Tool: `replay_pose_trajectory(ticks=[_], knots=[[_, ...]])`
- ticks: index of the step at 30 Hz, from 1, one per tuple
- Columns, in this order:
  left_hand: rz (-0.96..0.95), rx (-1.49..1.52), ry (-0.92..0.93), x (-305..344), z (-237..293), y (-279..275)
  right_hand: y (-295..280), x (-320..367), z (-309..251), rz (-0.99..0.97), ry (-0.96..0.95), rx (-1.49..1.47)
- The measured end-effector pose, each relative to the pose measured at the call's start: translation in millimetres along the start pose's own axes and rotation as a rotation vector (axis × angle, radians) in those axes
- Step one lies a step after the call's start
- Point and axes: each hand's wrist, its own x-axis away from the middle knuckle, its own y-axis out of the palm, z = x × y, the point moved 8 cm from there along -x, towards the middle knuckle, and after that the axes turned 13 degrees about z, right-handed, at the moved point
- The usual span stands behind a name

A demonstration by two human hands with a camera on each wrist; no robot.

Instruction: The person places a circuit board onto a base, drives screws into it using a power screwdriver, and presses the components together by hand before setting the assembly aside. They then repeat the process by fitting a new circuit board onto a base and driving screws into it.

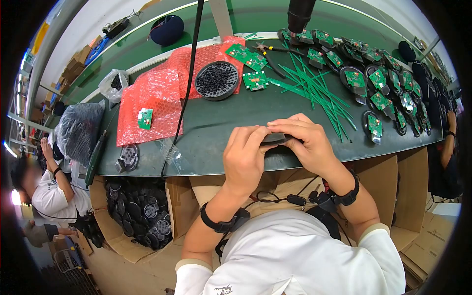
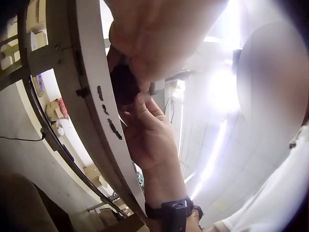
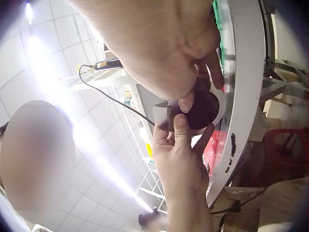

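Over the near edge of the bench, both hands hold a round black plastic part (image 1: 276, 139) between them. My left hand (image 1: 244, 156) grips its left side with curled fingers, while my right hand (image 1: 310, 143) pinches the other side between thumb and fingers. From the right wrist, the part (image 3: 202, 110) appears as a dark disc, with both thumbs pressed on its near face. The left wrist view shows the same part (image 2: 124, 84) in shadow, largely covered by the hands. Its far face is hidden.
Green circuit boards (image 1: 255, 81), a bowl of small black pieces (image 1: 216, 80), cutters (image 1: 270, 61) and thin green strips (image 1: 314, 88) lie on the bench (image 1: 211, 132). Board-fitted black housings (image 1: 373, 128) crowd the right. A screwdriver (image 1: 93, 164) lies left, above a carton of black parts (image 1: 132, 211).
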Motion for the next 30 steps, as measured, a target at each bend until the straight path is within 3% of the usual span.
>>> replay_pose_trajectory(ticks=[13,23,30], knots=[[-0.016,0.033,-0.085,4.3,-3.7,3.1,0.2,4.7,0.8,0.03,-0.024,-0.006],[-0.013,-0.021,-0.055,3.5,-4.0,2.4,0.6,5.2,2.4,0.03,0.037,-0.015],[-0.015,-0.01,-0.036,5.5,-3.3,2.1,0.8,7.6,1.2,0.041,-0.025,-0.01]])
